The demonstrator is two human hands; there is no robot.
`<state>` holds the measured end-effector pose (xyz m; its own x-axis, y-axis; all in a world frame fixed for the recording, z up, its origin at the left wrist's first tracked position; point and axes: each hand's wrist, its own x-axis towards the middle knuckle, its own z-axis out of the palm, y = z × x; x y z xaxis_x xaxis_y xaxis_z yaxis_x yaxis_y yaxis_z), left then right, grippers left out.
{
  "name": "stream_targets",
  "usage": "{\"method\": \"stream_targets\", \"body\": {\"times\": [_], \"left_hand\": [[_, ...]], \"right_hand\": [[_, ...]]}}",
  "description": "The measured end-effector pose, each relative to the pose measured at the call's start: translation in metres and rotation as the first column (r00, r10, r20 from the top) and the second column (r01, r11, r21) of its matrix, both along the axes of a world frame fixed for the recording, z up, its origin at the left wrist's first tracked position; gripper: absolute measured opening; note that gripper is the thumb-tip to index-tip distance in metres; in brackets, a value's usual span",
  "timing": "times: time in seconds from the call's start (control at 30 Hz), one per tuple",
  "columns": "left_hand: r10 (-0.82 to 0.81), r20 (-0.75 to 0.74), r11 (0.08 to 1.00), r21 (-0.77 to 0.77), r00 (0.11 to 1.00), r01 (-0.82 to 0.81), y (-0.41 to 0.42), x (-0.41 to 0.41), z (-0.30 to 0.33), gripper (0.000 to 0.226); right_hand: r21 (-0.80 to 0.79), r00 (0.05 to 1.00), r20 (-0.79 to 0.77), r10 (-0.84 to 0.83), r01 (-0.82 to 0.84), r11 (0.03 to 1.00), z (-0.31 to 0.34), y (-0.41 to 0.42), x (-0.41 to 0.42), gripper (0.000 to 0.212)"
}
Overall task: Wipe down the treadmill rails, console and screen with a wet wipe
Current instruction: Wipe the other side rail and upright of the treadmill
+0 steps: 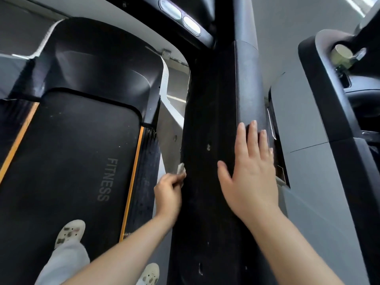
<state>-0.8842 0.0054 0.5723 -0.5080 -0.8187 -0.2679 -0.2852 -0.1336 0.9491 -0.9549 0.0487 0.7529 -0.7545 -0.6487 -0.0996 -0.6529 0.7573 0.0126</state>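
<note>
Treadmill belt (67, 161) filled the left of the view: matte black rubber, rounded front edge, "FITNESS" printed along it, orange stripes (131, 182) down both sides. Person stood on it, pale perforated clog (70, 233) visible low left, which put the right-side rail within reach of both arms.

Right rail (218, 140) was the big dark slab running up the centre: long, flat-faced, rounded edges, dull black with dust specks and a few small nicks or holes. Finish looked slightly grainy, not glossy. Grey moulded panels (304, 140) of the neighbouring machine sat just beside it on the right.

Right hand (250, 167) lay flat on the rail's outer face, fingers straight and spread, palm down, holding nothing. Judged as a brace, steadying the body while the other hand worked.

Left hand (168, 192) was at the rail's inner edge, fingers curled, pinching the wet wipe (181, 168). Wipe was a small bunched white wad, only its top showing above the fingers, touching the rail edge. Bunched that way it gave a firm pad for a narrow edge.

Judgement: rail wipe in progress, inner edge being covered. Console and screen were out of view above, apart from two lit oval panels (180, 16) at top.
</note>
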Motion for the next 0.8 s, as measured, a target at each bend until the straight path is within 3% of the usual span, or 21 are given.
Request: {"method": "stream_targets", "body": {"times": [0.1,0.2,0.3,0.4,0.5,0.63,0.8], "left_hand": [[-0.023,0.039,0.999,0.026,0.999,0.022,-0.017,-0.018,-0.005,0.022],[-0.034,0.054,0.978,0.207,0.998,0.023,-0.048,-0.05,-0.016,0.02],[-0.055,-0.025,0.912,0.406,0.998,0.06,-0.07,-0.06,-0.023,0.012],[-0.088,-0.097,0.872,0.473,0.991,0.124,-0.069,-0.05,-0.025,0.013],[-0.133,-0.051,0.914,0.38,0.99,0.143,-0.065,-0.05,-0.029,0.012],[-0.189,0.017,0.941,0.291,0.982,0.176,-0.067,-0.055,-0.028,0.036],[-0.195,0.06,0.949,0.262,0.979,0.173,-0.047,-0.036,-0.019,0.029]], "right_hand": [[-0.071,0.995,-0.101,-0.003,-0.005,0.997,-0.008,0.002,0.007,0.077],[-0.1,0.994,-0.112,0.001,-0.012,0.995,-0.011,0.003,0.004,0.077],[-0.104,0.995,-0.097,0.014,-0.024,0.994,-0.01,0.004,0.0,0.077],[-0.107,0.996,-0.084,0.022,-0.031,0.994,-0.01,0.004,0.001,0.076],[-0.119,0.997,-0.068,0.018,-0.026,0.992,-0.01,0.004,0.001,0.076],[-0.124,0.997,-0.074,0.019,-0.028,0.992,-0.009,0.004,0.0,0.076],[-0.117,0.996,-0.086,0.01,-0.02,0.993,-0.012,0.006,0.0,0.077]]}}
